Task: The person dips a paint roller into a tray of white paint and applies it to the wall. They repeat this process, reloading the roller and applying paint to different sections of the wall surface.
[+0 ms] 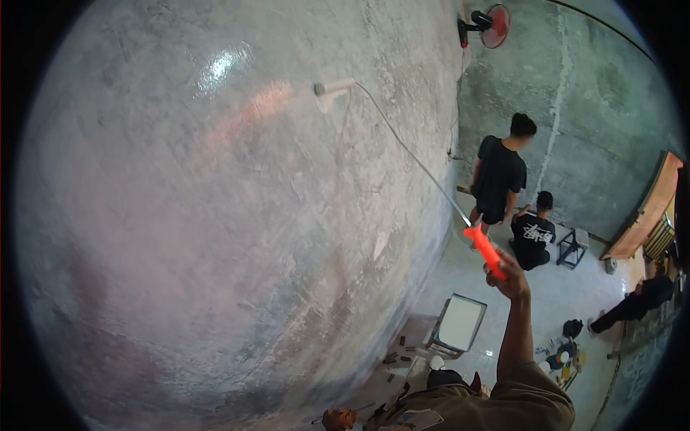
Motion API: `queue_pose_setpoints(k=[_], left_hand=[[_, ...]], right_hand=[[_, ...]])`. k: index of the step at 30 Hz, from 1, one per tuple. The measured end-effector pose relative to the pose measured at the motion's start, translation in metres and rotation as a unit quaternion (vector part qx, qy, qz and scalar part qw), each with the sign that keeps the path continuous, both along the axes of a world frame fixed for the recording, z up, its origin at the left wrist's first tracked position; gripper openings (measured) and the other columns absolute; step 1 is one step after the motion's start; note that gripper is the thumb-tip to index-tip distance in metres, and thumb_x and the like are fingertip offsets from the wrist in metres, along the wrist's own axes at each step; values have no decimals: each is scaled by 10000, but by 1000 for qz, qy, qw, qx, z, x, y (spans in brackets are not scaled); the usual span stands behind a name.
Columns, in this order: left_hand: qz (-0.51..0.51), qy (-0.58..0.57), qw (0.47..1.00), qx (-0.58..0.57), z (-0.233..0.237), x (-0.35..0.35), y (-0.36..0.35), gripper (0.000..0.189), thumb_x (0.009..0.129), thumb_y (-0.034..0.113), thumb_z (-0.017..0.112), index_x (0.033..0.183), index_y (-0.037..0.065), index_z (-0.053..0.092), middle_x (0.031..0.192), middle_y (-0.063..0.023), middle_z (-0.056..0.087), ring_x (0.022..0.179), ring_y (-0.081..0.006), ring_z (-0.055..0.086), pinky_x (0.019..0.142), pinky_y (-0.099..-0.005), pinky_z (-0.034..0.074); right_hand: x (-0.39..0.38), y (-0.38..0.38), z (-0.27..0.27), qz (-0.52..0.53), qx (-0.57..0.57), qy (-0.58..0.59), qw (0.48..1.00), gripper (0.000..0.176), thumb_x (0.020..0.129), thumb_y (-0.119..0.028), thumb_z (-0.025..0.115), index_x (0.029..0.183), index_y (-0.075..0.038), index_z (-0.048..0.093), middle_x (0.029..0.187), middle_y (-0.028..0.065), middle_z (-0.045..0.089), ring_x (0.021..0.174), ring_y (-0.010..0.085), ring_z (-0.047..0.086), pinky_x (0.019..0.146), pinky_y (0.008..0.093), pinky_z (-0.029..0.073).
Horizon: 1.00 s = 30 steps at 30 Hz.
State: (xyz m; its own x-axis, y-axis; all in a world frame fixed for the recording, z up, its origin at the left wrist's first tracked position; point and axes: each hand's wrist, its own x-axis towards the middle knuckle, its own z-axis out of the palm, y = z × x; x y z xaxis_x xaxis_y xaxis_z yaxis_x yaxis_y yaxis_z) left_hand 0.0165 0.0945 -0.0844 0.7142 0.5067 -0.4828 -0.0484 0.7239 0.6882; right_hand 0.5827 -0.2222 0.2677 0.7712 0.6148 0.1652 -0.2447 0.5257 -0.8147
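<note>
My right hand [512, 279] is closed around the orange handle of a paint roller [489, 253]. The roller's long thin metal rod runs up and to the left from the handle. At its far end, the pale roller sleeve [338, 87] lies against the grey plastered wall [215, 237], with a whitish patch just below it. Wet, shiny spots show on the wall to the left of the sleeve. Below my arm, a brown sleeve [535, 399] covers the shoulder. My left hand does not show in the frame.
A white-topped stool or table [461, 323] stands on the floor near the wall. Beyond are a standing person [501, 172], a crouching person [532, 238], a metal-framed stool [573, 248] and another person [636, 302]. A red fan [495, 26] hangs at the top.
</note>
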Motion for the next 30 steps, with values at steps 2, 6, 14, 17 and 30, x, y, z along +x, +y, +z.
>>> queue_pose_setpoints(k=[2, 6, 14, 17, 30], left_hand=[[-1, 57, 972, 226, -2, 5, 8, 357, 886, 293, 413, 643, 43, 491, 504, -107, 409, 417, -245, 352, 507, -414, 411], [-67, 246, 776, 577, 49, 19, 19, 441, 908, 319, 354, 579, 70, 508, 513, -129, 432, 453, -285, 382, 593, -454, 411], [-74, 408, 606, 679, 129, 22, 90, 386, 853, 419, 418, 663, 118, 566, 644, -71, 527, 697, -239, 496, 772, -504, 374], [-58, 422, 651, 629, 143, 23, 126, 376, 837, 443, 436, 688, 129, 581, 671, -54, 543, 756, -224, 517, 820, -517, 361], [339, 11, 911, 234, 207, 73, 167, 614, 866, 598, 302, 987, 34, 512, 938, -151, 557, 831, -285, 568, 844, -474, 467]], right_hand=[[23, 12, -36, -10, -162, -52, 985, 440, 801, -262, 608, 1161, -35, 497, 737, 51, 563, 503, 96, 471, 500, 227, 396], [49, 37, -85, 15, -521, -157, 839, 260, 726, -236, 645, 881, -27, 639, 621, 71, 582, 573, 139, 563, 551, 288, 446], [48, 9, -229, -58, -590, -217, 775, 293, 745, -257, 627, 900, -10, 625, 802, 211, 625, 805, 387, 595, 714, 427, 473], [49, 13, -247, -77, -546, -203, 809, 339, 747, -291, 651, 932, -11, 608, 813, 201, 629, 790, 350, 609, 701, 421, 467], [144, 209, -49, -213, -394, -333, 829, 327, 824, -304, 587, 939, -1, 549, 758, 226, 603, 712, 414, 579, 632, 441, 467]])
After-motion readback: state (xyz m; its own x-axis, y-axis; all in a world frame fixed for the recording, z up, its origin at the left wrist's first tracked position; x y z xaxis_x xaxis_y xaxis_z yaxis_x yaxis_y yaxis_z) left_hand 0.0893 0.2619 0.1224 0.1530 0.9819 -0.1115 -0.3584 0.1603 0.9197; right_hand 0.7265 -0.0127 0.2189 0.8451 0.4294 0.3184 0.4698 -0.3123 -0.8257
